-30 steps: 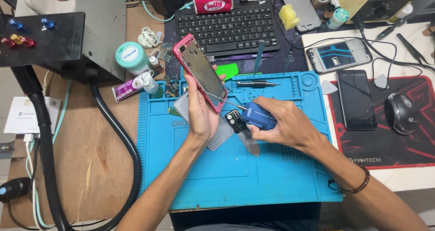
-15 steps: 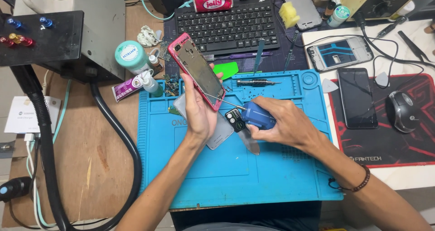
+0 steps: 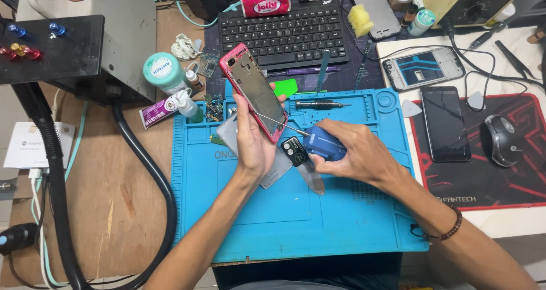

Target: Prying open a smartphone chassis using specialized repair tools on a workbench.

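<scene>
Since a second ago, left hand (image 3: 253, 145) has tilted its gripped pink phone frame (image 3: 253, 92) flatter above the blue mat (image 3: 239, 210), while right hand (image 3: 355, 153) stays clamped on the blue tool (image 3: 323, 144), tip inside.

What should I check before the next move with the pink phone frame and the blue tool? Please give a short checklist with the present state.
1. Left hand has a firm hold on the pink phone frame: ok, frame is lifted and tilted above the blue mat.
2. Right hand grips the blue tool: ok.
3. Thin metal tip reaches the frame's lower edge: ok.
4. Tip seated in the right spot: cannot tell, too small.
5. Small black camera part clear of the hands: not ok, it lies right beside the tool.
6. Screwdriver resting on the mat: ok.
</scene>
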